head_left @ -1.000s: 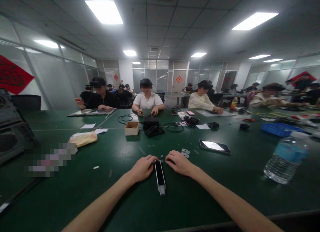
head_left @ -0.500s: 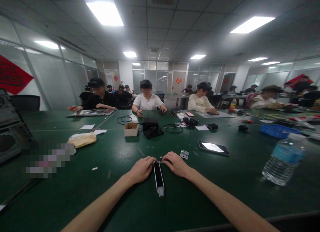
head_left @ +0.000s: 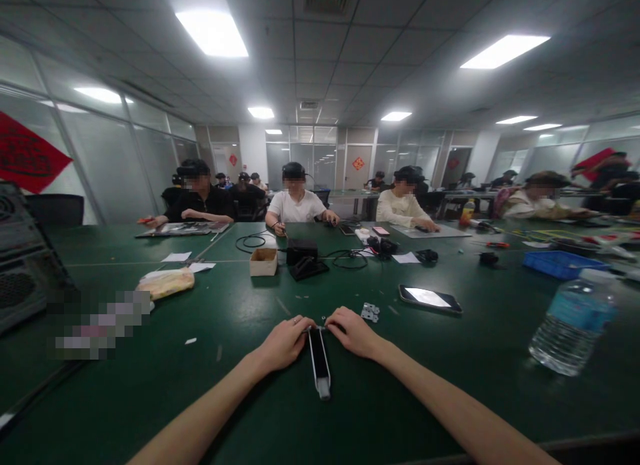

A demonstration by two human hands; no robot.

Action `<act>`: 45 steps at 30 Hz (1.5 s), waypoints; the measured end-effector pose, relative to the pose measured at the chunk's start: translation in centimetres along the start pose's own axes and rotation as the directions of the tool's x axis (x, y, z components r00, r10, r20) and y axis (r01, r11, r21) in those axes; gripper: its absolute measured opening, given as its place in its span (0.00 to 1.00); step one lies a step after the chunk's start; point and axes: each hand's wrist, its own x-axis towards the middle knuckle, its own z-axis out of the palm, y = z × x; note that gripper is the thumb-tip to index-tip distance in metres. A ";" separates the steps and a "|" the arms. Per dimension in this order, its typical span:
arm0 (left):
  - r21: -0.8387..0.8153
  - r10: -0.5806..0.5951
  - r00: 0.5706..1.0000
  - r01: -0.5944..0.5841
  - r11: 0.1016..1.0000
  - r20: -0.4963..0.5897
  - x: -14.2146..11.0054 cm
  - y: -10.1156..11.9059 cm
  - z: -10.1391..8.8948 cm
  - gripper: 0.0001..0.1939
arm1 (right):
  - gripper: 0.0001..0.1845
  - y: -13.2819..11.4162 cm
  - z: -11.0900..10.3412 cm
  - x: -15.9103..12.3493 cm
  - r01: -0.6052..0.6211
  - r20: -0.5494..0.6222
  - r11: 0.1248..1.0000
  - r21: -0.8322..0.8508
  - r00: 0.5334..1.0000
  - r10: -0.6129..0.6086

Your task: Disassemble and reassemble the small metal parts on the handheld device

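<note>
A long black-and-white strip point(head_left: 319, 361) with a grey metal end lies on the green table point(head_left: 200, 385), pointing towards me. My left hand point(head_left: 285, 343) and my right hand point(head_left: 353, 333) meet at its far end. Their fingertips pinch a thin metal pin point(head_left: 315, 329) lying across that end. The pin is small and partly hidden by my fingers. A little past my right hand lies a small metal hinge plate point(head_left: 370, 311).
A phone point(head_left: 429, 298) and a plastic water bottle point(head_left: 573, 325) stand to the right, with a blue tray point(head_left: 557, 265) behind. Ahead are a cardboard box point(head_left: 263, 261), a black device point(head_left: 301, 251) and cables. Co-workers sit across the table. A computer case point(head_left: 25, 265) stands at left.
The whole scene has shifted slightly in view as my head moved. My hands stay at the same end of the strip.
</note>
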 end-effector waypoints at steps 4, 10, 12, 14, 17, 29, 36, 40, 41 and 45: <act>-0.008 -0.002 1.000 0.002 1.000 0.008 -0.1 0.1 -0.2 0.15 | 0.08 -0.3 -0.1 0.0 0.008 0.018 1.000 -0.012 1.000 -0.008; -0.008 -0.009 1.000 0.009 1.000 0.018 0.0 0.3 -0.3 0.15 | 0.08 -0.9 -0.3 0.2 -0.003 0.052 0.999 -0.036 0.999 0.005; -0.008 -0.011 1.000 0.011 1.000 0.015 0.0 0.3 -0.3 0.16 | 0.09 -1.1 -0.5 0.2 -0.003 0.067 0.999 -0.048 0.998 0.006; -0.007 -0.016 1.000 0.016 1.000 0.012 0.0 0.3 -0.3 0.16 | 0.09 -1.3 -0.6 0.3 -0.003 0.082 0.998 -0.057 0.997 0.007; -0.006 -0.016 1.000 0.016 1.000 0.016 0.0 0.3 -0.3 0.16 | 0.09 -1.4 -0.6 0.3 0.006 0.084 0.998 -0.066 0.996 -0.001; -0.010 -0.001 1.000 0.001 1.000 -0.004 0.1 -0.3 0.2 0.16 | 0.10 -1.4 -0.2 0.7 0.011 0.096 0.994 -0.111 0.995 -0.001; -0.013 -0.011 1.000 0.011 1.000 0.005 -0.1 -0.1 -0.1 0.17 | 0.14 -0.5 -1.6 0.3 0.018 0.075 0.989 -0.148 0.997 -0.007; -0.026 -0.007 1.000 0.008 1.000 0.008 -0.2 0.1 -0.3 0.16 | 0.11 0.4 -3.6 -0.3 -0.043 0.123 0.966 -0.256 0.989 0.077; -0.028 -0.006 1.000 0.006 1.000 0.008 -0.3 0.1 -0.4 0.16 | 0.11 0.6 -4.0 -0.4 -0.061 0.148 0.960 -0.274 0.983 0.105; -0.025 -0.030 0.999 0.030 0.999 0.018 -0.3 0.1 -0.4 0.16 | 0.10 1.1 -4.8 -0.9 -0.111 0.214 0.954 -0.279 0.961 0.175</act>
